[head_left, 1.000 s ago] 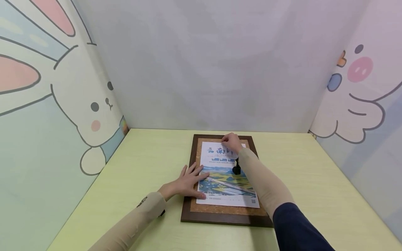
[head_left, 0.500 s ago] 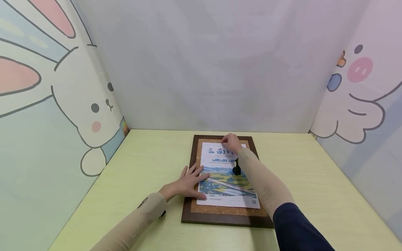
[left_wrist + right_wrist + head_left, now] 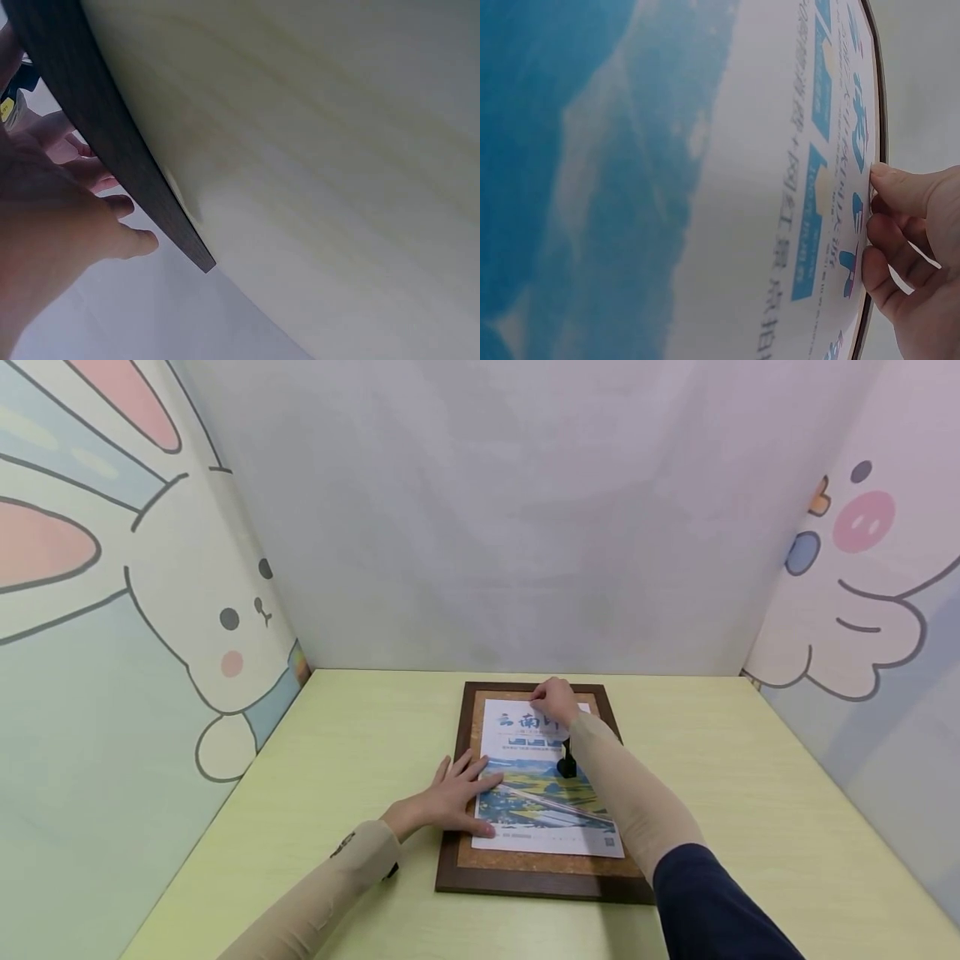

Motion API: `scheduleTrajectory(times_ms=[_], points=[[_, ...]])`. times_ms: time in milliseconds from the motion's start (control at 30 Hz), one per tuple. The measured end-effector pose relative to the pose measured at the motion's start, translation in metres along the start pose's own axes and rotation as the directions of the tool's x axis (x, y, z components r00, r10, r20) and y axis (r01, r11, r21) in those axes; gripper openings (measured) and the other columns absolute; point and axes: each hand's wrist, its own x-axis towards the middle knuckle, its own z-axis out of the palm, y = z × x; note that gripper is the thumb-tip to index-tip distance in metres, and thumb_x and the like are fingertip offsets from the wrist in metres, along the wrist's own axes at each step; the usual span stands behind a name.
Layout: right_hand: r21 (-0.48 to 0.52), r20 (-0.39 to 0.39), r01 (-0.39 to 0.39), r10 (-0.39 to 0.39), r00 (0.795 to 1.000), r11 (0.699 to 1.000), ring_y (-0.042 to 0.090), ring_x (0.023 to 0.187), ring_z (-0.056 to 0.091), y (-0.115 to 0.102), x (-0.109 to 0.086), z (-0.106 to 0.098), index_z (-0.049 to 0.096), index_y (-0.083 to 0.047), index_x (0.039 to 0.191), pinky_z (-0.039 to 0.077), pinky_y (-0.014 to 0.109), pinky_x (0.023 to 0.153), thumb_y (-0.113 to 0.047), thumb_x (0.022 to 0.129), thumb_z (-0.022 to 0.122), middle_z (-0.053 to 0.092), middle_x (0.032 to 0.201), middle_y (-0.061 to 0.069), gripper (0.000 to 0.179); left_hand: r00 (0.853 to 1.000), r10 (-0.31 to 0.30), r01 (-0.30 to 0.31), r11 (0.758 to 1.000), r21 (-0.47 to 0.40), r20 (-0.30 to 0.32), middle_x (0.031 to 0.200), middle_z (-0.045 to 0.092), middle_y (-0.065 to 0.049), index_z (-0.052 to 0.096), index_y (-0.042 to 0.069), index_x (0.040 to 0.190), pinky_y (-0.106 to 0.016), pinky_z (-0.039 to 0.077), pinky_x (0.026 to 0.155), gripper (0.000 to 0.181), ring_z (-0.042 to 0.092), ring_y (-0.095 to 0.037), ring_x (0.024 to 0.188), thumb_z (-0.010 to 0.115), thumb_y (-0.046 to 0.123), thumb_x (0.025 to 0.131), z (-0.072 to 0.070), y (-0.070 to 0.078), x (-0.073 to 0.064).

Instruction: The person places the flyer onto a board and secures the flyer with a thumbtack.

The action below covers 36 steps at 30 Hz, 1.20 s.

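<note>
A printed poster (image 3: 536,843) with blue lettering and a landscape picture lies on a cork board (image 3: 487,858) in a dark brown frame (image 3: 525,882). My left hand (image 3: 450,800) rests on the left side, its spread fingers reaching over the frame onto the paper. In the left wrist view, the left hand (image 3: 56,206) shows beside the frame's dark edge (image 3: 105,112). At the poster's top edge is my right hand (image 3: 557,702), fingers bent and thumb tip close to the index finger. The right wrist view shows the right hand's fingertips (image 3: 881,270) touching the paper; anything between them is hidden.
The board lies on a pale yellow-green table (image 3: 375,727). A grey backdrop (image 3: 487,527) stands behind it, with cartoon-printed panels on the left (image 3: 150,718) and right (image 3: 862,635). My right sleeve (image 3: 630,793) covers part of the frame's right side.
Both hands keep their places on the poster and board. The whole head view shifts only very slightly.
</note>
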Motion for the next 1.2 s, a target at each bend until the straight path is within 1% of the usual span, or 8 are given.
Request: scheduleTrajectory(times_ms=[200, 300, 400, 533, 800, 1000, 1200], points=[[0.012, 0.012, -0.018, 0.017, 1.000, 1.000, 0.026, 0.094, 0.060, -0.001, 0.000, -0.001, 0.076, -0.008, 0.099, 0.049, 0.044, 0.091, -0.014, 0.091, 0.066, 0.069, 0.104, 0.012, 0.014, 1.000, 0.009, -0.009, 1.000, -0.025, 0.000, 0.162, 0.013, -0.016, 0.032, 0.020, 0.152, -0.068, -0.003, 0.113, 0.088, -0.001, -0.042, 0.150, 0.070, 0.055, 0.081, 0.002, -0.002, 0.000], [0.027, 0.017, -0.027, 0.026, 1.000, 0.999, 0.027, 0.094, 0.060, -0.002, -0.001, -0.002, 0.076, -0.007, 0.099, 0.049, 0.044, 0.091, -0.014, 0.091, 0.066, 0.069, 0.105, 0.012, 0.015, 1.000, 0.004, -0.004, 1.000, -0.022, -0.001, 0.162, 0.013, -0.016, 0.032, 0.020, 0.152, -0.068, -0.003, 0.114, 0.088, -0.001, -0.042, 0.150, 0.070, 0.055, 0.081, 0.001, -0.002, 0.000], [0.030, 0.025, -0.029, 0.028, 0.999, 0.999, 0.027, 0.095, 0.060, -0.003, -0.001, -0.003, 0.076, -0.007, 0.101, 0.050, 0.044, 0.090, -0.014, 0.091, 0.066, 0.069, 0.106, 0.013, 0.016, 1.000, -0.003, 0.003, 1.000, 0.000, -0.002, 0.163, 0.013, -0.015, 0.031, 0.022, 0.152, -0.068, -0.001, 0.114, 0.087, 0.000, -0.041, 0.150, 0.069, 0.056, 0.081, 0.001, -0.001, 0.001], [0.034, 0.035, -0.041, 0.040, 0.999, 0.999, 0.027, 0.097, 0.059, -0.006, -0.002, -0.005, 0.075, -0.007, 0.103, 0.049, 0.044, 0.092, -0.015, 0.092, 0.066, 0.068, 0.109, 0.013, 0.017, 1.000, -0.014, 0.014, 1.000, 0.012, 0.004, 0.163, 0.013, -0.013, 0.030, 0.023, 0.153, -0.066, 0.000, 0.115, 0.088, 0.000, -0.039, 0.151, 0.068, 0.058, 0.081, 0.002, -0.002, 0.002], [0.025, 0.046, -0.053, 0.052, 0.998, 0.998, 0.027, 0.097, 0.058, -0.011, -0.003, -0.010, 0.077, -0.007, 0.099, 0.047, 0.045, 0.096, -0.013, 0.092, 0.066, 0.069, 0.105, 0.013, 0.014, 1.000, -0.016, 0.016, 1.000, 0.001, 0.004, 0.163, 0.012, -0.011, 0.030, 0.025, 0.153, -0.066, -0.001, 0.115, 0.088, -0.001, -0.037, 0.151, 0.068, 0.059, 0.081, 0.000, -0.001, 0.001], [0.026, 0.076, -0.083, 0.081, 0.994, 0.996, 0.026, 0.092, 0.058, -0.009, 0.000, -0.010, 0.077, -0.009, 0.095, 0.048, 0.040, 0.089, -0.015, 0.091, 0.067, 0.069, 0.101, 0.011, 0.012, 1.000, -0.014, 0.014, 1.000, 0.006, 0.001, 0.163, 0.013, -0.013, 0.031, 0.023, 0.152, -0.066, -0.001, 0.115, 0.088, 0.000, -0.039, 0.151, 0.068, 0.058, 0.081, 0.000, 0.001, 0.000], [0.042, 0.090, -0.085, 0.081, 0.993, 0.996, 0.024, 0.089, 0.058, -0.004, 0.005, -0.008, 0.077, -0.010, 0.092, 0.047, 0.036, 0.082, -0.016, 0.090, 0.068, 0.069, 0.099, 0.010, 0.011, 1.000, -0.006, 0.006, 1.000, 0.002, 0.001, 0.163, 0.013, -0.013, 0.031, 0.023, 0.152, -0.066, -0.001, 0.115, 0.088, 0.001, -0.039, 0.151, 0.068, 0.058, 0.081, 0.000, 0.000, 0.000]])
